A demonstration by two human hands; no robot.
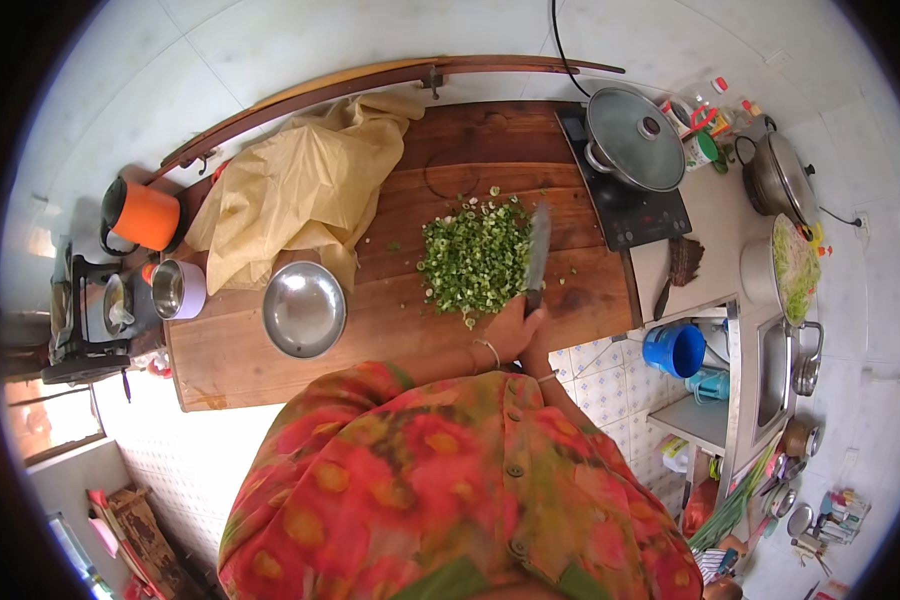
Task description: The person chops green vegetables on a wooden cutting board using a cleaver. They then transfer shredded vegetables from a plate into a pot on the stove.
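Observation:
A heap of chopped green onions (474, 259) lies on the wooden board surface (390, 322) in front of me. My right hand (531, 334) grips the handle of a kitchen knife (538, 251), whose blade stands along the right side of the heap. Close beside it, at the heap's near right edge, is my left hand (504, 326), with a bracelet at the wrist; its fingers are partly hidden, and whether they touch the knife or the onions is unclear. An empty-looking metal bowl (304, 309) sits to the left of the heap.
Behind the bowl lies a crumpled tan cloth (307, 180). An orange kettle (146, 216) and a small metal-lined cup (180, 289) stand at left. At right are a lidded pan (636, 139) on an induction cooktop (630, 214), a brush (679, 270) and a pot of shredded vegetables (791, 270).

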